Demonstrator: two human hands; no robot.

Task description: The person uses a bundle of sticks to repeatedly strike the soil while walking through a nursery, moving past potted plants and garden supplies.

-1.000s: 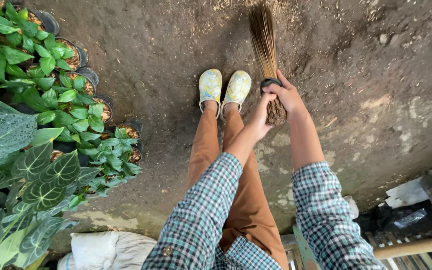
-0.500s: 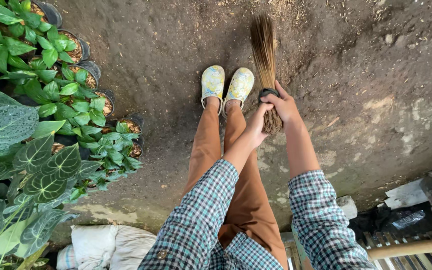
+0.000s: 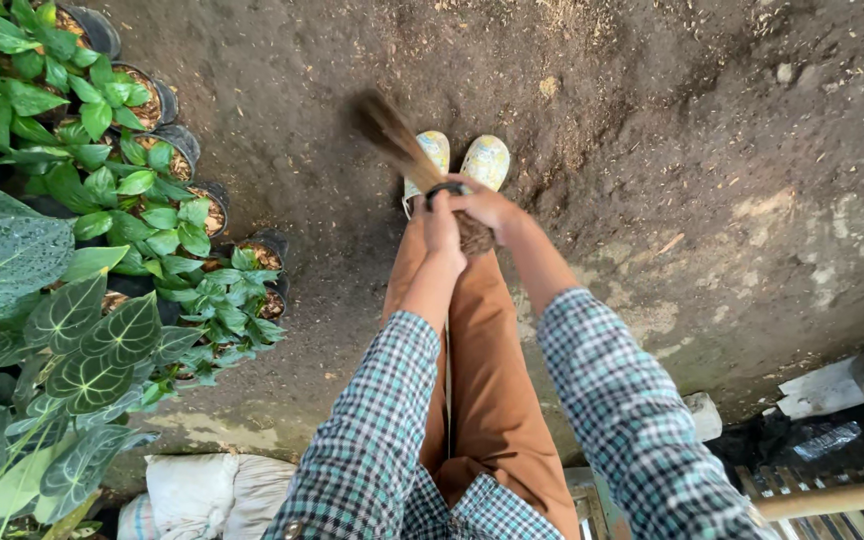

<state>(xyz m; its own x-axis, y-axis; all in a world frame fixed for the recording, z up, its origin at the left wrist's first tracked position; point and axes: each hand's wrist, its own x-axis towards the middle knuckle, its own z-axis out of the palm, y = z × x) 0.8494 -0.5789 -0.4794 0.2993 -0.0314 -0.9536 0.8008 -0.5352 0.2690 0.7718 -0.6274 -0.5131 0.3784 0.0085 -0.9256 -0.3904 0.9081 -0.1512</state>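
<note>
Broom bristles have swung over to the person's left — half a second ago they pointed straight ahead beside the right shoe, and now they slant up-left across the dirt, blurred with motion, their tips well left of the pale patterned shoes. That sweep suggests a stroke pushing debris toward the row of potted plants. The bundle's bound end sits just in front of the shoes, above the brown trousers. Both hands meet there: the right hand is closed over the top of the binding, and the left hand is curled against it from the near side, fingers wrapped shut. Checked sleeves run back toward the camera. Dark earth with scattered chips lies ahead; white sacks rest at the lower left, wooden slats at the lower right.
</note>
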